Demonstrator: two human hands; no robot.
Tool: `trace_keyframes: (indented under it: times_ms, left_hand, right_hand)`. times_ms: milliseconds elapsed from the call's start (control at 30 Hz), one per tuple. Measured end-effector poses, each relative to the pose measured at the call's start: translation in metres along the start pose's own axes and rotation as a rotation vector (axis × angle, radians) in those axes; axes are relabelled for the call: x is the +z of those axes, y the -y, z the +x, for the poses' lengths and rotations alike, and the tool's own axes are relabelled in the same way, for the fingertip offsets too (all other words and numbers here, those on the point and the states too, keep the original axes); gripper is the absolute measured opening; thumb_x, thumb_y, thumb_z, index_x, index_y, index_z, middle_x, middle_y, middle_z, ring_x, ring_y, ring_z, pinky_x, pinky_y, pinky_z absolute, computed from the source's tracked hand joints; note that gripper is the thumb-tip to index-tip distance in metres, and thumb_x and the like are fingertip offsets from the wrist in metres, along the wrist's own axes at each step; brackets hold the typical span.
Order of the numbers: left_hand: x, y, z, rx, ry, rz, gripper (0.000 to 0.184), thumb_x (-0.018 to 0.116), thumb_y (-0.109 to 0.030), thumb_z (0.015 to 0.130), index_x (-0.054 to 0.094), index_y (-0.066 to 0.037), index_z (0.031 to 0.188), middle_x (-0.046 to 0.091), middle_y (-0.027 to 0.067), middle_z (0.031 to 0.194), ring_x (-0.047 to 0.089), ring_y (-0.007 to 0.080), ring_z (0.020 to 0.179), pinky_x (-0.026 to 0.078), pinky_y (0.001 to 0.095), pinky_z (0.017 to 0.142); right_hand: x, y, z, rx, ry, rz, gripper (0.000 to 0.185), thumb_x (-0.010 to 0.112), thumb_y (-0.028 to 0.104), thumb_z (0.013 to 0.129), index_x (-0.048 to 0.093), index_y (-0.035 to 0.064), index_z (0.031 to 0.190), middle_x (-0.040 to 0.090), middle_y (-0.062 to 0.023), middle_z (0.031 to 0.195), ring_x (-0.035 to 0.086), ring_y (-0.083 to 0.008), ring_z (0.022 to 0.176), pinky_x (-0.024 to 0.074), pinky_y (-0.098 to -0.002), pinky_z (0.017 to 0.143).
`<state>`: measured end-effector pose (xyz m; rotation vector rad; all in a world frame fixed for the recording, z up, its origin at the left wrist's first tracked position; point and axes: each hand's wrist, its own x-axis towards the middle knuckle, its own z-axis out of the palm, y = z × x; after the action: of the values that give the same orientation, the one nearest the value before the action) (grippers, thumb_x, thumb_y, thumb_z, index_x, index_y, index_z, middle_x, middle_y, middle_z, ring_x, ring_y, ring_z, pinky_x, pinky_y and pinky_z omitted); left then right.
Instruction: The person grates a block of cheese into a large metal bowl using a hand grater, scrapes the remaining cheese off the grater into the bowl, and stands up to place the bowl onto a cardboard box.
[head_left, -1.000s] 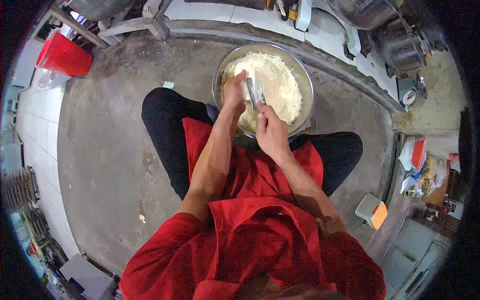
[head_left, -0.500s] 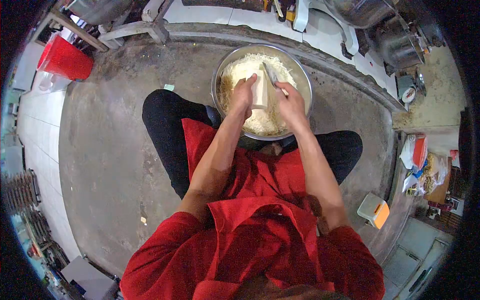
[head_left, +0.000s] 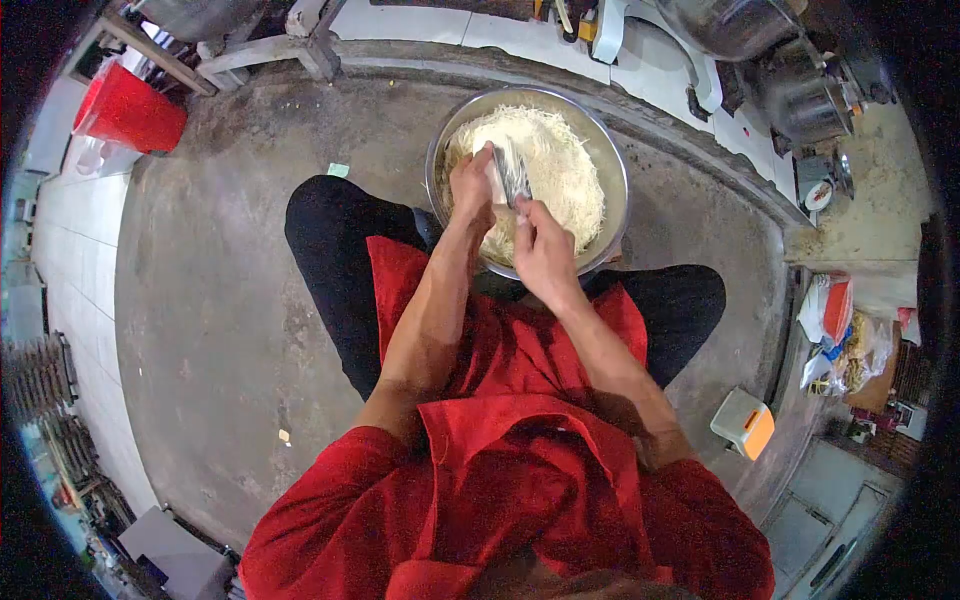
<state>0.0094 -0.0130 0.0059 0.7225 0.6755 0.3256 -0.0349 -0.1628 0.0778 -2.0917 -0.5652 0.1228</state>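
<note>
My left hand [head_left: 472,186] is closed around a pale, thick block of food [head_left: 493,182], whose exact kind I cannot make out. My right hand [head_left: 543,243] grips the lower end of a flat metal hand grater [head_left: 514,172]. The grater's blade lies along the right face of the block, somewhat smeared by motion. Both hands are over a wide steel bowl [head_left: 621,195] standing on the floor between my bent legs. Fine whitish shreds [head_left: 568,165] fill much of the bowl.
A red bucket [head_left: 130,110] stands at the upper left. Beyond the bowl runs a low concrete ledge [head_left: 420,58]. A white and orange box [head_left: 742,424] sits on the floor to the right. Metal pots [head_left: 800,95] and a dial scale [head_left: 818,192] are at the upper right.
My right hand has come down and to the left with the grater, which now lies against the block. My left hand and the block have shifted slightly left.
</note>
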Motion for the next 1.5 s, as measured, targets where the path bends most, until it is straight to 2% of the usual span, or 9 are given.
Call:
trace_keyframes:
  times_ms: [333, 533, 733, 800, 933, 1033, 1333, 1433, 1500]
  left_hand:
    - [-0.002, 0.002, 0.002, 0.151, -0.136, 0.233, 0.044, 0.073, -0.036, 0.093, 0.065, 0.005, 0.107, 0.069, 0.0126, 0.091, 0.065, 0.0218, 0.073, 0.05, 0.0382, 0.065]
    - [0.016, -0.002, -0.009, 0.022, -0.095, 0.125, 0.048, 0.071, -0.035, 0.095, 0.061, 0.006, 0.117, 0.069, 0.0145, 0.098, 0.067, 0.0243, 0.08, 0.054, 0.0396, 0.072]
    - [0.016, 0.009, -0.011, -0.043, 0.038, 0.175, 0.055, 0.072, -0.035, 0.095, 0.059, 0.006, 0.129, 0.069, 0.0154, 0.107, 0.067, 0.0236, 0.095, 0.054, 0.0379, 0.082]
    - [0.018, 0.006, -0.013, -0.025, 0.032, 0.201, 0.055, 0.073, -0.035, 0.095, 0.059, 0.005, 0.129, 0.069, 0.0145, 0.106, 0.067, 0.023, 0.095, 0.053, 0.038, 0.082]
    - [0.015, -0.012, -0.021, 0.043, -0.035, 0.185, 0.038, 0.071, -0.034, 0.096, 0.066, -0.001, 0.113, 0.069, 0.0108, 0.099, 0.068, 0.0233, 0.088, 0.054, 0.0398, 0.076]
    - [0.012, -0.014, -0.02, 0.017, -0.014, 0.112, 0.038, 0.071, -0.032, 0.096, 0.064, 0.001, 0.113, 0.069, 0.0126, 0.097, 0.068, 0.024, 0.084, 0.054, 0.0394, 0.071]
    - [0.001, -0.004, -0.01, -0.043, 0.009, -0.008, 0.035, 0.074, -0.024, 0.094, 0.063, 0.005, 0.109, 0.07, 0.0113, 0.091, 0.068, 0.0229, 0.075, 0.055, 0.0372, 0.064]
    - [0.0, -0.003, -0.008, 0.047, -0.034, 0.279, 0.039, 0.072, -0.032, 0.095, 0.073, 0.003, 0.112, 0.075, 0.0127, 0.095, 0.072, 0.0228, 0.079, 0.056, 0.037, 0.075]
    - [0.002, -0.002, -0.008, 0.069, -0.034, 0.131, 0.035, 0.078, -0.022, 0.091, 0.064, 0.005, 0.109, 0.07, 0.0105, 0.089, 0.066, 0.0208, 0.072, 0.053, 0.0348, 0.065]
  right_hand:
    - [-0.025, -0.002, -0.048, -0.053, 0.004, -0.064, 0.026, 0.056, 0.009, 0.101, 0.065, 0.0048, 0.125, 0.073, -0.0238, 0.106, 0.073, -0.0392, 0.1, 0.0573, -0.0456, 0.085]
    - [-0.053, -0.009, 0.017, 0.297, -0.035, -0.076, 0.03, 0.058, 0.018, 0.101, 0.069, 0.0055, 0.126, 0.074, -0.0194, 0.117, 0.072, -0.0318, 0.108, 0.0528, -0.0402, 0.097]
    - [-0.028, -0.024, 0.097, 0.333, 0.073, -0.008, 0.033, 0.06, 0.026, 0.099, 0.072, 0.0065, 0.124, 0.074, -0.0194, 0.119, 0.071, -0.0328, 0.111, 0.0529, -0.0396, 0.098]
    - [-0.013, -0.029, 0.099, 0.25, 0.039, -0.037, 0.032, 0.059, 0.021, 0.1, 0.072, 0.0062, 0.124, 0.076, -0.0176, 0.106, 0.072, -0.0231, 0.089, 0.0542, -0.0361, 0.084]
    - [-0.003, -0.016, 0.071, 0.141, 0.04, -0.066, 0.031, 0.057, 0.018, 0.101, 0.071, 0.0061, 0.125, 0.075, -0.0209, 0.112, 0.074, -0.0271, 0.089, 0.0557, -0.0384, 0.085]
    - [0.002, -0.006, 0.044, 0.139, 0.083, -0.067, 0.028, 0.055, 0.014, 0.1, 0.065, 0.0055, 0.124, 0.073, -0.026, 0.11, 0.07, -0.0449, 0.103, 0.0554, -0.0503, 0.093]
    - [-0.003, -0.001, -0.002, 0.046, 0.039, -0.03, 0.029, 0.053, 0.009, 0.1, 0.063, 0.002, 0.127, 0.072, -0.0276, 0.109, 0.07, -0.0464, 0.101, 0.0575, -0.051, 0.087]
    - [-0.003, -0.004, -0.016, 0.041, 0.028, -0.036, 0.031, 0.053, 0.008, 0.1, 0.062, 0.002, 0.129, 0.072, -0.0288, 0.109, 0.07, -0.0468, 0.101, 0.0577, -0.0508, 0.087]
    - [-0.002, -0.006, -0.026, 0.04, 0.017, -0.031, 0.031, 0.053, 0.008, 0.1, 0.062, 0.002, 0.129, 0.071, -0.0294, 0.109, 0.07, -0.047, 0.101, 0.0578, -0.0508, 0.086]
